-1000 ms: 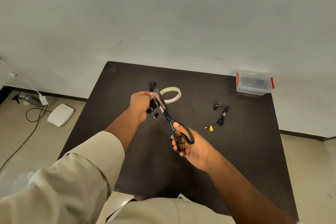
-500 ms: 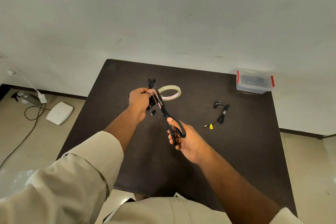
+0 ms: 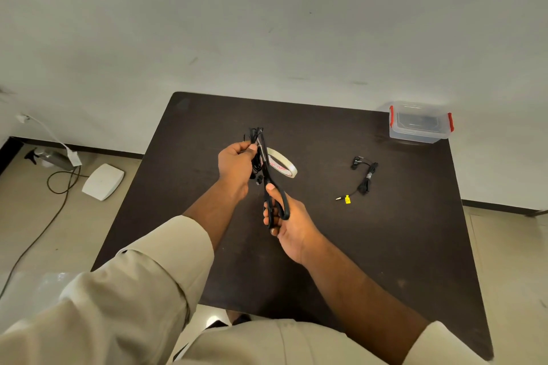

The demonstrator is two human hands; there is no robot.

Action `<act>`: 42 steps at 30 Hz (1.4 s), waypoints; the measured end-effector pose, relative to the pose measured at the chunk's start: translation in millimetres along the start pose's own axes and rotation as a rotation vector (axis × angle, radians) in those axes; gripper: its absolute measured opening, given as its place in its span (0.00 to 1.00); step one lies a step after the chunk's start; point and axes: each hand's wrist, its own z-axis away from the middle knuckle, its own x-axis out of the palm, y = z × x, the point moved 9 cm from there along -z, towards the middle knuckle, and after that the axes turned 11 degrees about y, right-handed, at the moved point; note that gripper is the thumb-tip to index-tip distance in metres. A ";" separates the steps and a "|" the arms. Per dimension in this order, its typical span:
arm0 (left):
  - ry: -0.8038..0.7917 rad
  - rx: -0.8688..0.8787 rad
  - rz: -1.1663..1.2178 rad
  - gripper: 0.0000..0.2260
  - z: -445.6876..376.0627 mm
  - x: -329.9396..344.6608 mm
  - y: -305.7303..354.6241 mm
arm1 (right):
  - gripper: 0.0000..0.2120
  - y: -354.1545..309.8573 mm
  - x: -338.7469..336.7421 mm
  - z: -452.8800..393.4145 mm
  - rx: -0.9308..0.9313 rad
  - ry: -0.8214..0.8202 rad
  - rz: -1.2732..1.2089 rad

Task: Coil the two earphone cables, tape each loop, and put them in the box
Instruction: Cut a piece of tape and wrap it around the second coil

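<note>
One earphone bundle [image 3: 366,178] lies taped on the worktop [image 3: 385,246]; left hand [image 3: 235,164] grips the second coil [image 3: 255,154], right hand [image 3: 286,221] holds scissors [image 3: 271,187] cutting tape; box [image 3: 419,124] unfilled

One black earphone coil [image 3: 255,154] is bunched upright above the table, black scissors [image 3: 268,181] laid against it, with the cream tape roll [image 3: 281,163] flat just behind, while the second coil [image 3: 365,179], already bound, lies well right, near the closed clear box [image 3: 419,124] with red clips.
</note>
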 end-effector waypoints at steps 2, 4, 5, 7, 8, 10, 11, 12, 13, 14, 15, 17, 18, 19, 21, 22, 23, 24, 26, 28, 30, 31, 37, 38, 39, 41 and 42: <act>0.001 -0.007 -0.031 0.06 -0.4 -0.8 -1.3 | 0.16 1.5 -0.4 -2.0 0.009 0.001 -0.029; -0.001 0.013 -0.102 0.07 -2.7 -2.0 0.3 | 0.17 2.7 -1.2 -2.8 0.022 0.008 -0.030; -0.008 0.028 -0.154 0.08 -3.9 -1.9 1.5 | 0.18 3.5 -1.6 -2.7 0.033 0.017 -0.021; -0.020 0.052 -0.255 0.08 -5.8 -1.0 3.1 | 0.18 6.8 -0.3 -1.1 0.075 0.038 -0.022; -0.022 0.064 -0.292 0.08 -6.8 -0.7 3.9 | 0.18 8.5 1.5 0.5 0.098 0.045 -0.031; -0.024 0.081 -0.345 0.09 -8.5 -0.1 4.6 | 0.19 11.4 6.5 3.4 0.130 0.054 -0.043; -0.024 0.080 -0.359 0.10 -8.7 0.2 3.8 | 0.19 13.3 8.8 4.5 0.137 0.057 -0.044; -0.025 0.068 -0.360 0.11 -9.0 0.5 1.9 | 0.20 15.6 11.1 5.7 0.140 0.063 -0.044; -0.025 0.046 -0.351 0.11 -9.0 0.7 -0.9 | 0.20 18.1 12.7 6.4 0.141 0.071 -0.043; -0.020 0.023 -0.338 0.11 -8.8 0.2 -3.5 | 0.20 20.7 14.1 6.9 0.136 0.077 -0.042; -0.013 0.004 -0.329 0.10 -8.1 -0.8 -5.5 | 0.19 23.1 15.0 6.8 0.127 0.082 -0.042; -0.008 -0.005 -0.328 0.09 -6.3 -1.3 -8.3 | 0.19 26.5 14.5 6.0 0.110 0.098 -0.038; -0.014 -0.002 -0.329 0.10 -5.2 -0.7 -9.6 | 0.19 27.3 13.8 5.5 0.103 0.106 -0.034; -0.022 0.001 -0.327 0.10 -4.2 0.0 -10.9 | 0.19 27.7 13.3 5.0 0.097 0.114 -0.030; -0.033 -0.002 -0.310 0.09 -2.9 1.2 -13.3 | 0.19 27.1 11.9 4.5 0.085 0.130 -0.022; -0.036 -0.001 -0.303 0.08 -1.9 2.0 -13.4 | 0.19 26.8 10.9 4.6 0.079 0.138 -0.020; -0.039 0.004 -0.300 0.08 -1.5 2.4 -12.9 | 0.19 26.2 10.1 4.9 0.073 0.146 -0.019; -0.042 0.006 -0.290 0.07 -3.0 3.7 -12.9 | 0.19 24.7 9.7 3.3 0.067 0.157 -0.018; -0.055 0.022 -0.273 0.07 -2.9 6.5 -11.1 | 0.19 22.3 8.2 1.9 0.057 0.164 -0.019; -0.061 0.044 -0.265 0.08 -2.6 7.9 -8.2 | 0.18 21.2 6.9 1.3 0.052 0.159 -0.018; -0.058 0.065 -0.268 0.08 -3.7 7.5 -5.7 | 0.18 21.4 7.1 0.6 0.042 0.154 -0.021; -0.057 0.073 -0.273 0.08 -4.6 7.3 -4.9 | 0.18 20.9 7.4 0.1 0.032 0.151 -0.027; -0.066 0.067 -0.251 0.08 -6.4 9.9 -4.2 | 0.15 17.2 7.3 -5.6 -0.006 0.149 -0.053; -0.057 0.063 -0.245 0.08 -7.0 9.4 -4.8 | 0.15 17.7 7.5 -6.4 -0.006 0.149 -0.057; -0.045 0.053 -0.233 0.08 -7.3 8.5 -5.7 | 0.14 18.7 7.8 -6.9 -0.003 0.148 -0.057; -0.023 0.027 -0.210 0.08 -8.0 6.9 -8.6 | 0.13 21.5 9.2 -7.6 0.013 0.145 -0.049; -0.019 0.015 -0.206 0.08 -8.4 6.9 -10.5 | 0.14 22.9 10.0 -7.9 0.018 0.141 -0.039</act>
